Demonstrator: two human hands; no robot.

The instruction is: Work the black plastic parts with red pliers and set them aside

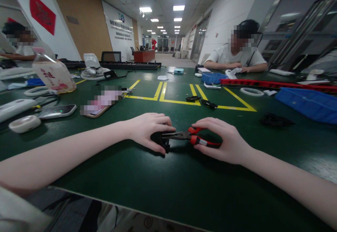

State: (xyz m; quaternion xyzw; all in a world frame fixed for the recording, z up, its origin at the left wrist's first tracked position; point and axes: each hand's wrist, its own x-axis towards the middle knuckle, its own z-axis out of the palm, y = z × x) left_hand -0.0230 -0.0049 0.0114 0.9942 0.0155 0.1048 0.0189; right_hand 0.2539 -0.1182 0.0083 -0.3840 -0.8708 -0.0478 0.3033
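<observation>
My right hand (223, 139) is closed around the red and black handles of long-nose pliers (194, 136), at the middle of the green table. The jaws point left, slightly parted, and reach a small black part (159, 140). My left hand (149, 130) grips that part, thumb on the near side and fingers on the far side. Much of the part is covered by my fingers, so its kind is unclear. Whether the jaws pinch it or only touch it, I cannot tell.
Beyond my hands, black pieces (209, 104) lie by yellow tape lines (142, 98) on the green table (184, 190). A phone (101, 102) and a bottle (54, 72) are at left. A blue bin (308, 104) stands at right. A person (237, 54) sits across the table.
</observation>
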